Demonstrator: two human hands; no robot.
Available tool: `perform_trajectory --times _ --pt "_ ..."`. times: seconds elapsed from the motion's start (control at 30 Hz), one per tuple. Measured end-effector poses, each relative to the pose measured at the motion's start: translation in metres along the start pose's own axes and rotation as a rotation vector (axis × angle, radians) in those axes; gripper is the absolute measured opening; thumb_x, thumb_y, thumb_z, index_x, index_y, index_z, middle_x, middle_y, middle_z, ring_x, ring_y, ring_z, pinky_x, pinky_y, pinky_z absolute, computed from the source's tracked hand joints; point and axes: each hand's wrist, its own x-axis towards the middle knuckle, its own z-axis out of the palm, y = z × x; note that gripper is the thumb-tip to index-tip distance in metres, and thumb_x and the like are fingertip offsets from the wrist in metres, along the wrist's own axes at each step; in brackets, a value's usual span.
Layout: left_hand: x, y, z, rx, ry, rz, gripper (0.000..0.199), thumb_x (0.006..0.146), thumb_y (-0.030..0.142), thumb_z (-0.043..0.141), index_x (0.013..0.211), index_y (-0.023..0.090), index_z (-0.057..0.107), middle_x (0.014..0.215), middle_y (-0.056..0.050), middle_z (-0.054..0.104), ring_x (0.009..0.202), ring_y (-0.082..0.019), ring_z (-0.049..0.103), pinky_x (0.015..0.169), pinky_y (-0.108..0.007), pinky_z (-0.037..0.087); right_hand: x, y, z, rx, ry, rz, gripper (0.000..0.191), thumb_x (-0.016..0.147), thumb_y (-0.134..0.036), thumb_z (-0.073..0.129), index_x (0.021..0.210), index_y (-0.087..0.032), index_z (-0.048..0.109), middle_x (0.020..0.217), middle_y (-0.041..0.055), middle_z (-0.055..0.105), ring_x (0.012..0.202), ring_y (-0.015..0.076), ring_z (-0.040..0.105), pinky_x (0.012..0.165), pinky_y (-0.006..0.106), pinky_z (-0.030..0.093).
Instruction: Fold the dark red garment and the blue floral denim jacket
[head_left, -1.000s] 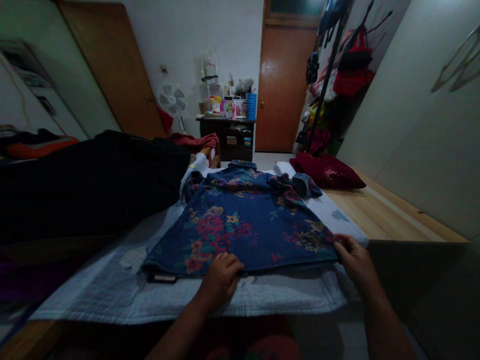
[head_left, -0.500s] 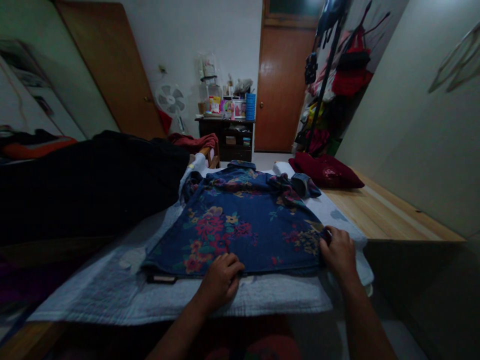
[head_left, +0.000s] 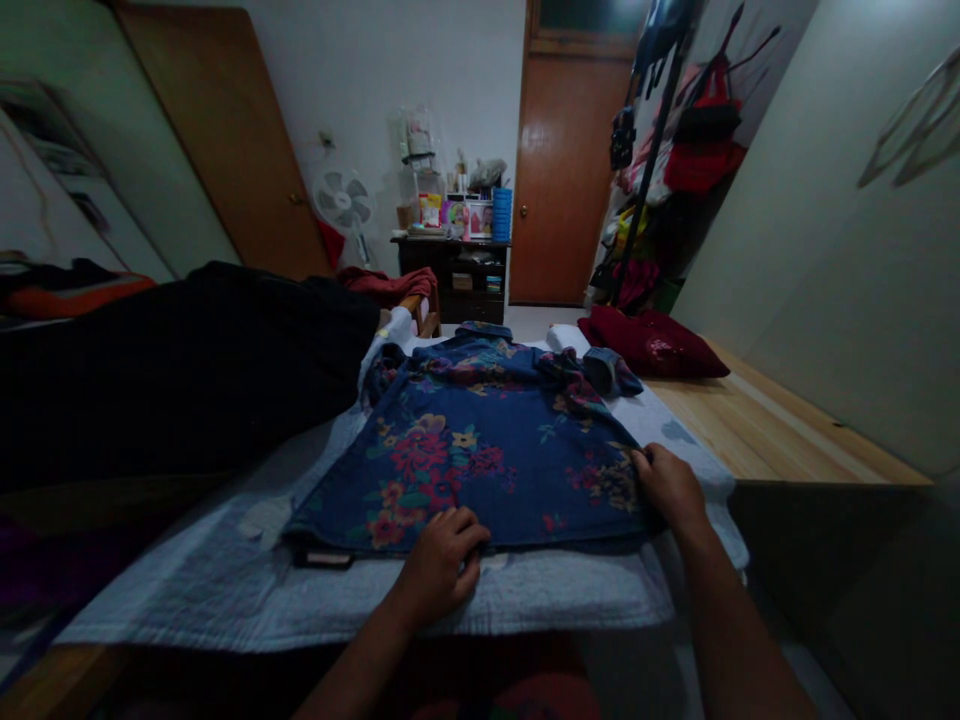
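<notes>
A blue denim shirt [head_left: 517, 450] with a floral print lies spread on a pale quilted cloth [head_left: 225, 590], its collar at the far end and its hem towards me. My left hand [head_left: 444, 560] is at the middle of the hem, fingers curled closed over the fabric edge. At the shirt's right side edge, a little above the hem corner, my right hand [head_left: 673, 490] pinches the cloth between thumb and fingers. Both sleeves are bunched near the shoulders. Under the left hem corner a small dark item with a pale label [head_left: 326, 559] sticks out.
Dark clothing [head_left: 187, 370] is heaped on the left. A maroon cushion [head_left: 652, 343] rests on the wooden board [head_left: 765, 430] at right. Farther back stand a fan [head_left: 343, 200], a dark cabinet [head_left: 450, 275] and a wooden door [head_left: 562, 180].
My right hand has shifted slightly up along the shirt's side edge, its fingers now pinching there. The left hand stays at the hem.
</notes>
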Motion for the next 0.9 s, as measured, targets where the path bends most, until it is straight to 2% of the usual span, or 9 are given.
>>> perform_trajectory --times 0.23,0.4,0.6,0.73,0.9 --pt "0.002 -0.001 0.001 -0.003 0.003 -0.005 0.029 0.076 0.009 0.05 0.098 0.023 0.062 0.096 -0.004 0.058 0.09 -0.021 0.053 0.079 -0.034 0.041 0.002 0.006 -0.003 -0.065 -0.005 0.05 0.036 0.095 -0.042 0.037 0.096 -0.02 0.066 0.094 0.0126 0.072 0.086 0.0246 0.066 0.064 0.029 0.037" --pt "0.003 -0.002 0.002 -0.011 -0.001 -0.015 0.029 0.075 0.008 0.05 0.097 0.023 0.062 0.095 -0.004 0.058 0.09 -0.02 0.054 0.079 -0.034 0.041 0.008 -0.013 -0.009 -0.099 -0.012 0.006 0.04 0.094 -0.045 0.039 0.098 -0.017 0.067 0.098 0.0152 0.071 0.089 0.0261 0.067 0.067 0.031 0.041" --pt "0.002 -0.001 0.001 -0.048 0.012 -0.005 0.024 0.078 0.01 0.051 0.096 0.022 0.061 0.094 -0.004 0.057 0.09 -0.019 0.054 0.079 -0.033 0.041 0.028 -0.034 -0.01 -0.117 -0.069 0.015 0.045 0.096 -0.046 0.035 0.106 -0.016 0.067 0.103 0.0171 0.071 0.095 0.0273 0.067 0.071 0.032 0.044" --pt "0.002 -0.001 0.0 -0.061 0.012 -0.01 0.022 0.079 0.012 0.053 0.096 0.022 0.062 0.094 -0.004 0.057 0.089 -0.019 0.054 0.08 -0.033 0.042 0.04 -0.029 -0.009 -0.12 -0.078 0.004 0.038 0.095 -0.043 0.041 0.107 -0.017 0.067 0.106 0.0159 0.071 0.098 0.0257 0.067 0.072 0.03 0.045" --pt "0.003 0.001 -0.002 -0.053 0.016 -0.022 0.021 0.078 0.013 0.053 0.095 0.022 0.062 0.094 -0.004 0.058 0.089 -0.02 0.055 0.08 -0.033 0.043 0.042 -0.018 -0.005 -0.091 0.007 0.057 0.037 0.095 -0.04 0.041 0.104 -0.017 0.069 0.102 0.0159 0.071 0.097 0.0256 0.067 0.073 0.031 0.046"
